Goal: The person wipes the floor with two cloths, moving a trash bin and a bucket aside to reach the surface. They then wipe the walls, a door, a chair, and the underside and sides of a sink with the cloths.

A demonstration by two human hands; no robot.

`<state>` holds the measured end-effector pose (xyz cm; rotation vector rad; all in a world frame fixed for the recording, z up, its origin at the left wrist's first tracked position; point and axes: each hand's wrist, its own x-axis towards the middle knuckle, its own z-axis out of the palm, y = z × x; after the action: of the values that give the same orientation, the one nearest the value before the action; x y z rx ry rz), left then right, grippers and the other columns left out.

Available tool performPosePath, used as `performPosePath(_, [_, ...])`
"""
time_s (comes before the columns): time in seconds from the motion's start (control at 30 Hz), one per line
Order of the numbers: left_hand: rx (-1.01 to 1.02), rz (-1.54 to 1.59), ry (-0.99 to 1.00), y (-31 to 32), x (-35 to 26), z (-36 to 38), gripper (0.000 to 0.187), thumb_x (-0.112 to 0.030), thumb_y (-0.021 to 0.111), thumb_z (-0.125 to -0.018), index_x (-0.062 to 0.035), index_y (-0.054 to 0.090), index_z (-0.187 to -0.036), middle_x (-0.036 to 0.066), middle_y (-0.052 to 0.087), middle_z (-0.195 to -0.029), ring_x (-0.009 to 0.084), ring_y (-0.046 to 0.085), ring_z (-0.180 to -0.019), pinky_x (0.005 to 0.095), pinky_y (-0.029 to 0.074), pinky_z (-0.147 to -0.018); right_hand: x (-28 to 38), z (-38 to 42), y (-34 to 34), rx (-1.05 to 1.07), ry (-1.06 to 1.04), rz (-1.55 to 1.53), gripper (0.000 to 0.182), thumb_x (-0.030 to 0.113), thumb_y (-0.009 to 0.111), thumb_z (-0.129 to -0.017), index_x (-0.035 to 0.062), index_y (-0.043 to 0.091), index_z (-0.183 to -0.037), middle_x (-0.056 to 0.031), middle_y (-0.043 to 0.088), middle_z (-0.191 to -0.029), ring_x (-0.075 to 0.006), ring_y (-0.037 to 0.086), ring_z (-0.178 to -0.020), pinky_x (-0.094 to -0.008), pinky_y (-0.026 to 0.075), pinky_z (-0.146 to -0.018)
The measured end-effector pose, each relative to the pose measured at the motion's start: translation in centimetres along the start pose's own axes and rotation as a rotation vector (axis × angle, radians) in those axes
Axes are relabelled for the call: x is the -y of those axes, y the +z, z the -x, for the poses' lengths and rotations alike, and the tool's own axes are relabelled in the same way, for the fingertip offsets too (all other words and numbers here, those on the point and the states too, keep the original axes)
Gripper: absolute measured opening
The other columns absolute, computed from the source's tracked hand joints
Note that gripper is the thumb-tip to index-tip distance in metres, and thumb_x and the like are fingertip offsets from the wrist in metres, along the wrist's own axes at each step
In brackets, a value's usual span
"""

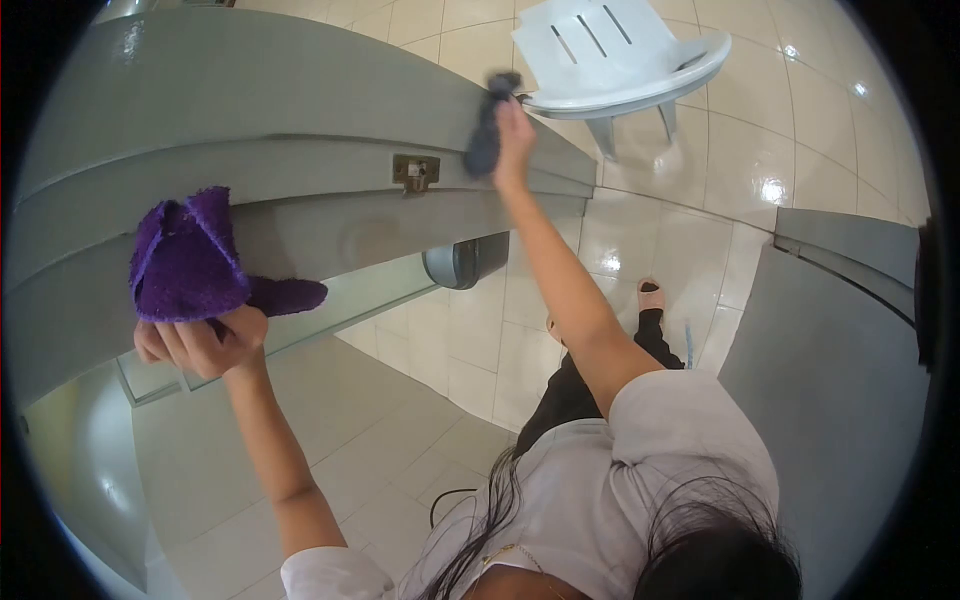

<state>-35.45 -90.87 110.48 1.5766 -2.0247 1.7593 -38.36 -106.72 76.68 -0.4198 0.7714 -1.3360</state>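
Note:
My left hand [205, 340] is closed on a purple cloth [190, 265], which is bunched up above my knuckles with one end hanging out to the right. Behind it runs a grey door frame [320, 165] with a metal strike plate [416, 172] set into it. Farther along, my right hand [514, 140] grips a dark grey cloth [484, 140], slightly blurred, right at the frame's surface.
A white plastic chair [600, 55] stands on the tiled floor [760, 150] just past the frame. To my right is a grey door panel [840, 400]. A grey rounded object [465, 262] lies below the frame, near my feet.

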Motion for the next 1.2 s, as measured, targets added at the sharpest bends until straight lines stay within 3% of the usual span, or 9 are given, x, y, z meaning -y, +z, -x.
performPosePath(0.23, [-0.041,-0.012,0.023,0.3,0.2,-0.1,0.013,-0.014,0.057,-0.068,-0.0033,0.062,-0.074,0.004,0.062,-0.075,0.0233,0.050,-0.070,0.0306,0.031,-0.077,0.8,0.3,-0.9,-0.082,0.078,0.347,0.032,0.014,0.053,-0.089,-0.0053,0.056,-0.114,-0.0156,0.066,-0.097,-0.0163,0.060,-0.089,-0.0297,0.046,-0.079])
performPosePath(0.43, [0.009,-0.042,-0.014,0.4,0.2,0.4,0.014,-0.015,0.060,-0.071,-0.0053,0.065,-0.079,0.004,0.065,-0.082,0.0220,0.053,-0.074,0.0310,0.031,-0.077,10.7,11.4,4.9,0.538,-0.726,0.288,0.033,-0.006,0.054,-0.075,-0.0015,0.060,-0.108,-0.0161,0.063,-0.098,-0.0273,0.059,-0.101,-0.0447,0.036,-0.100])
performPosePath(0.53, [0.033,-0.059,0.020,0.3,0.7,0.2,0.017,-0.019,0.061,-0.074,-0.0058,0.066,-0.082,0.002,0.065,-0.080,0.0215,0.053,-0.073,0.0298,0.030,-0.076,8.6,13.4,0.9,0.674,-0.738,0.333,0.035,-0.010,0.052,-0.071,-0.0016,0.062,-0.103,-0.0168,0.062,-0.093,-0.0316,0.058,-0.098,-0.0508,0.032,-0.101])
performPosePath(0.6, [0.038,-0.086,0.053,0.1,1.0,0.1,0.016,-0.020,0.061,-0.076,-0.0056,0.066,-0.081,0.004,0.064,-0.079,0.0232,0.054,-0.074,0.0313,0.031,-0.077,3.3,12.8,-4.9,0.583,-0.554,0.484,0.034,-0.009,0.050,-0.070,0.0020,0.063,-0.099,-0.0153,0.062,-0.097,-0.0314,0.054,-0.107,-0.0441,0.040,-0.096])
performPosePath(0.73, [0.057,-0.131,0.025,-0.1,0.9,1.2,0.020,-0.025,0.058,-0.081,-0.0062,0.065,-0.079,0.004,0.064,-0.078,0.0243,0.055,-0.079,0.0357,0.035,-0.077,-4.9,8.1,-14.4,-0.109,0.530,0.166,0.040,0.000,0.044,-0.081,-0.0024,0.054,-0.119,-0.0150,0.060,-0.112,-0.0193,0.056,-0.101,-0.0292,0.042,-0.089])
performPosePath(0.9, [-0.117,0.039,0.163,0.3,3.0,3.3,0.020,-0.018,0.067,-0.079,0.0011,0.064,-0.078,0.010,0.065,-0.076,0.0247,0.057,-0.068,0.0386,0.040,-0.071,-1.3,3.7,-7.6,0.016,0.235,0.163,0.037,0.007,0.049,-0.085,-0.0025,0.052,-0.121,-0.0160,0.055,-0.121,-0.0230,0.053,-0.107,-0.0337,0.038,-0.095])
performPosePath(0.97, [-0.132,0.012,0.213,0.9,0.4,1.7,0.020,-0.016,0.070,-0.077,0.0028,0.065,-0.079,0.012,0.065,-0.077,0.0262,0.058,-0.065,0.0383,0.043,-0.063,-2.2,3.3,-7.1,0.219,-0.301,0.731,0.035,0.012,0.052,-0.087,-0.0011,0.053,-0.119,-0.0176,0.051,-0.127,-0.0265,0.049,-0.115,-0.0362,0.034,-0.101])
performPosePath(1.1, [-0.224,0.411,-0.057,-0.4,8.6,6.0,0.021,-0.011,0.067,-0.078,0.0090,0.064,-0.080,0.019,0.064,-0.080,0.0225,0.061,-0.067,0.0318,0.050,-0.055,-12.6,0.2,-14.7,0.006,0.030,0.401,0.041,0.018,0.049,-0.090,-0.0039,0.049,-0.124,-0.0203,0.048,-0.129,-0.0310,0.041,-0.124,-0.0331,0.027,-0.105])
performPosePath(1.2, [-0.204,0.406,-0.197,1.6,-0.9,2.3,0.029,-0.015,0.064,-0.079,0.0107,0.060,-0.091,0.024,0.062,-0.087,0.0250,0.063,-0.076,0.0385,0.055,-0.060,-18.0,-5.1,-21.8,-0.126,0.298,0.651,0.037,0.012,0.048,-0.088,-0.0008,0.051,-0.123,-0.0197,0.048,-0.130,-0.0302,0.045,-0.122,-0.0351,0.035,-0.100])
